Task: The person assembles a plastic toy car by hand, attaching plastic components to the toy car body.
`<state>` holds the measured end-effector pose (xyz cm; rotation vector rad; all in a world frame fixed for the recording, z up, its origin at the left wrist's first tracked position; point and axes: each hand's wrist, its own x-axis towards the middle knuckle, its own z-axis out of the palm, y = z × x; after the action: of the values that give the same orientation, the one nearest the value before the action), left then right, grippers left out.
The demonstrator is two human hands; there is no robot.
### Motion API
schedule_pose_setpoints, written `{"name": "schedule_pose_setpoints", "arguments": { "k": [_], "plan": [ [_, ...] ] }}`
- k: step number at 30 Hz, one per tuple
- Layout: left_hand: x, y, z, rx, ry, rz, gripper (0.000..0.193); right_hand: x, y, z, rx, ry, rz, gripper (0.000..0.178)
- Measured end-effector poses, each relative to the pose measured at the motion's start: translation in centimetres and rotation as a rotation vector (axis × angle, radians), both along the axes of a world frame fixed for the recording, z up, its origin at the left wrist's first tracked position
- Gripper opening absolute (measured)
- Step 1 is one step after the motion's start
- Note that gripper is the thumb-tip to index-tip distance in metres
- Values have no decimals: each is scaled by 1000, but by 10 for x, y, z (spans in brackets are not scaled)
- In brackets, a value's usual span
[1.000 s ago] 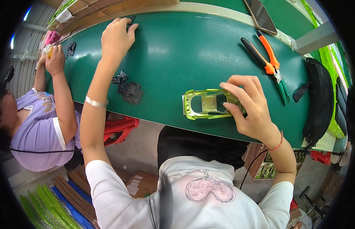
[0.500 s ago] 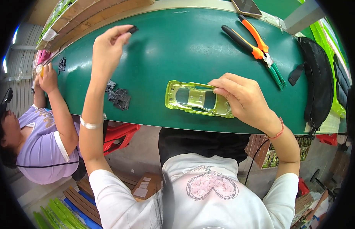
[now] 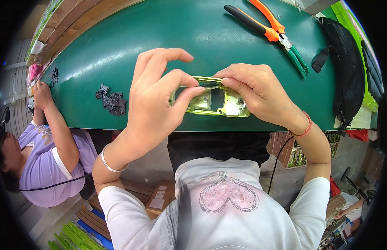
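Toy car shell, yellow-green and turned underside up, is held just above the near edge of the green surface. The left hand pinches its left end, thumb and forefinger closed; the right hand presses a small dark part into the upper rim. That part could slip loose if pressed crooked. Beyond lie dark plastic pieces and orange-handled pliers.

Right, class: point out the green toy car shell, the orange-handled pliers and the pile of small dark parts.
green toy car shell [image 3: 227, 109]: head view, on its pale inner floor.
orange-handled pliers [image 3: 266, 29]: head view, near the pivot end of a handle.
pile of small dark parts [image 3: 112, 101]: head view, middle of the heap.
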<state>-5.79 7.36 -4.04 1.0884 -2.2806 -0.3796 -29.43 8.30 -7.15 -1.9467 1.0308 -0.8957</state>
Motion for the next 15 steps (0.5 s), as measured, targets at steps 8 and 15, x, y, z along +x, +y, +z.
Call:
{"name": "schedule_pose_setpoints", "arguments": {
  "k": [8, 15],
  "plan": [
    [-3, -2, -5, 86, 42, -62, 16, 1, 0, -2, -8, -14, -3, 12],
    [-4, -1, -9, 95, 111, -66, 17, 0, -1, -3, 5, -34, 4, 11]
  ]
}}
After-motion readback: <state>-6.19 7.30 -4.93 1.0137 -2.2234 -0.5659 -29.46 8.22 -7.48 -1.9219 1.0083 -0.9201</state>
